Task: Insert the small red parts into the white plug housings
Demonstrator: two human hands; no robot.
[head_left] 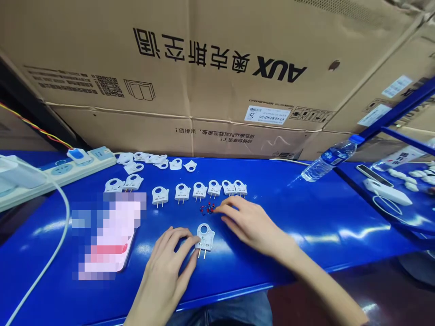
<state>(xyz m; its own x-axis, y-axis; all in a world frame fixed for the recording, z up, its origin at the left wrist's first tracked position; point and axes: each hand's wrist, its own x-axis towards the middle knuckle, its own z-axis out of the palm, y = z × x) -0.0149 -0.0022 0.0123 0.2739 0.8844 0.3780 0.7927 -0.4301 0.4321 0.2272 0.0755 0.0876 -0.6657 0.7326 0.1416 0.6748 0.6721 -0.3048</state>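
Observation:
My left hand (171, 253) pinches the left edge of a white plug-shaped piece (205, 240) with a round hole and two metal pins pointing toward me. Just beyond it lies a small pile of red and black parts (208, 208). The fingertips of my right hand (243, 219) come together at the right side of that pile; anything between them is too small to make out. Behind the pile, several similar white pieces (182, 193) stand in a row, pins toward me. More white covers (176, 164) lie farther back.
A phone (115, 235), partly pixelated, lies at left beside a white cable and a power strip (68, 170). Large cardboard boxes (217, 90) rise behind the blue table (306, 222). A water bottle (331, 158) leans at right, near a blue metal frame (401, 108).

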